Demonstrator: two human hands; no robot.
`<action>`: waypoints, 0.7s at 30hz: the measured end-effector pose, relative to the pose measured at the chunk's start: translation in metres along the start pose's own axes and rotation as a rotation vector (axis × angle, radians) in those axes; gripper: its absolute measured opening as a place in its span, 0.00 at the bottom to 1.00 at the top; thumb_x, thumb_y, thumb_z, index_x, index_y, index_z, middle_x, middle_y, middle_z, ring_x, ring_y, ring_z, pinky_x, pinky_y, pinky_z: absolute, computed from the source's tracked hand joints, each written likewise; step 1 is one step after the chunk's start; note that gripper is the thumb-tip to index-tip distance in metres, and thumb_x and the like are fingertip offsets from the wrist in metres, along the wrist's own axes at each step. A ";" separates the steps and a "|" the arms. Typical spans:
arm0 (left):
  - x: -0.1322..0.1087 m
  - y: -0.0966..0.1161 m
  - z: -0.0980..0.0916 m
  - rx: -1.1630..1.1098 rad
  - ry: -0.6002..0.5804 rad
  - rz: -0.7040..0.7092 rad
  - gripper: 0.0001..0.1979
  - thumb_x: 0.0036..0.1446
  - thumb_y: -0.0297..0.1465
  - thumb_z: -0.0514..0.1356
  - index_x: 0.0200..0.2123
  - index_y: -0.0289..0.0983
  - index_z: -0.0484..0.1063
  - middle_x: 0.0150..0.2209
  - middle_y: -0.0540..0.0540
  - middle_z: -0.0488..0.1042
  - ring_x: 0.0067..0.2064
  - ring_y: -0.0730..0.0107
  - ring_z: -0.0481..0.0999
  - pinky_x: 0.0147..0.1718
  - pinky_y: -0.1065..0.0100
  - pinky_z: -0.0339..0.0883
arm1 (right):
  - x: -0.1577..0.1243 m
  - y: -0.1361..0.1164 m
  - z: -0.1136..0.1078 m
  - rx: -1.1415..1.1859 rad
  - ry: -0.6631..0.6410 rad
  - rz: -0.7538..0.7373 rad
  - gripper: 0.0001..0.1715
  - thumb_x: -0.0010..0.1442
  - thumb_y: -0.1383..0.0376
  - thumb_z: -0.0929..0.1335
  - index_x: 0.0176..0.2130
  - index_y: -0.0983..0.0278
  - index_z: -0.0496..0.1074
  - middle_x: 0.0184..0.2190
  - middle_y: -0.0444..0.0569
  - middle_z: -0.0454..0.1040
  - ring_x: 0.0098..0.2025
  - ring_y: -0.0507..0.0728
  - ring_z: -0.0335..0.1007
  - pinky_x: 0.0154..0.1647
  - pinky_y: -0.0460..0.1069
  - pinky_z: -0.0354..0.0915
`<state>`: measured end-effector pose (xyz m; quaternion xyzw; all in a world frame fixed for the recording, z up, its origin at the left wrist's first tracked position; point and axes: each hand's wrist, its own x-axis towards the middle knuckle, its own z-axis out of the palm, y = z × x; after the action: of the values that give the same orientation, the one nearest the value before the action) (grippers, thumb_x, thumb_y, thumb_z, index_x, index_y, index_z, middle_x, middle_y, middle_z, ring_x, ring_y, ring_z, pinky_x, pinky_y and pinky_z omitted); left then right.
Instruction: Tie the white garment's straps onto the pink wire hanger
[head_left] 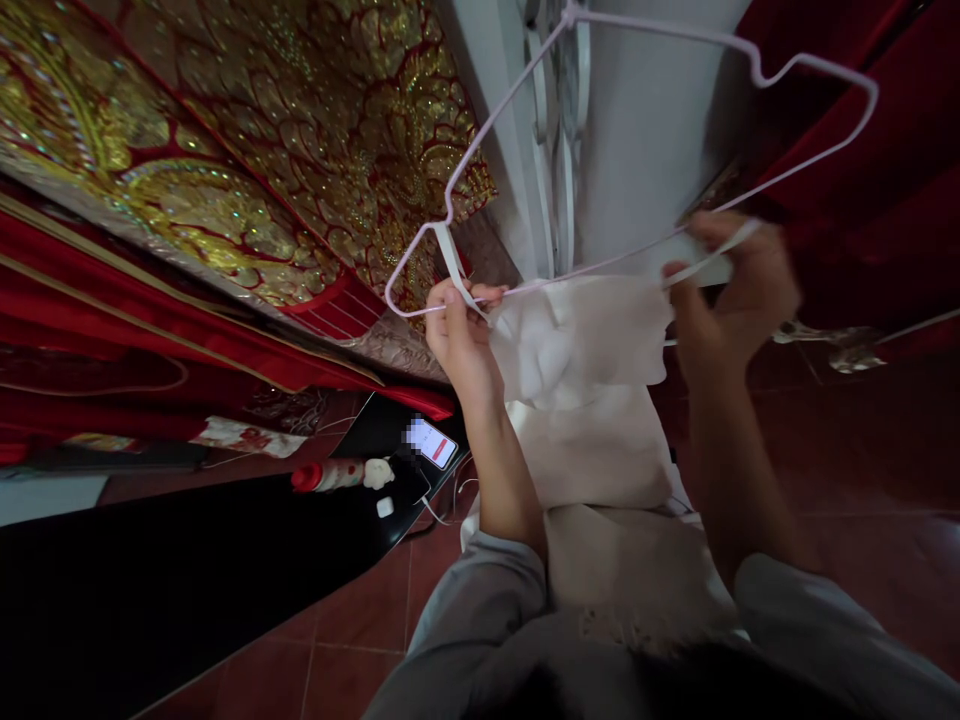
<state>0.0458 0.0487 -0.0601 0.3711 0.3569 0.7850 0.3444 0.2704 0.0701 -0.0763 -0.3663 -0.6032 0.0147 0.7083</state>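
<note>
A pale pink wire hanger hangs in front of me, its hook at the top centre. A cream white garment droops below its lower bar. My left hand is closed on the garment's left strap, which loops up to the hanger's left notch. My right hand is closed on the right strap, close to the hanger's lower wire. Grey sleeves cover both my forearms near the bottom.
Red and gold embroidered fabric hangs at the left. A black table holds a lit phone with a cable and a red-capped bottle. Dark red cloth hangs at the right. Red floor tiles lie below.
</note>
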 end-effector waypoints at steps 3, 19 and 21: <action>0.003 0.000 -0.002 -0.037 -0.014 0.001 0.14 0.64 0.45 0.64 0.37 0.41 0.69 0.28 0.51 0.77 0.33 0.69 0.80 0.41 0.66 0.73 | 0.024 0.036 -0.017 0.115 0.305 0.044 0.09 0.60 0.66 0.75 0.44 0.61 0.81 0.39 0.46 0.79 0.42 0.56 0.79 0.49 0.56 0.74; 0.008 0.006 -0.003 -0.085 0.018 -0.065 0.10 0.71 0.35 0.58 0.34 0.40 0.67 0.26 0.51 0.76 0.29 0.72 0.77 0.36 0.70 0.71 | 0.097 0.057 -0.032 0.262 0.076 0.166 0.09 0.55 0.75 0.72 0.30 0.61 0.74 0.24 0.40 0.74 0.25 0.50 0.70 0.32 0.50 0.69; 0.009 0.006 -0.001 -0.077 0.048 -0.066 0.11 0.72 0.34 0.56 0.34 0.40 0.66 0.25 0.52 0.75 0.28 0.72 0.76 0.35 0.70 0.71 | 0.100 0.047 -0.036 0.117 0.039 0.247 0.12 0.53 0.78 0.72 0.29 0.61 0.74 0.26 0.41 0.75 0.28 0.50 0.71 0.37 0.51 0.70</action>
<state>0.0385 0.0525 -0.0527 0.3266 0.3467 0.7951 0.3754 0.3487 0.1327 -0.0176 -0.3960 -0.5377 0.1296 0.7330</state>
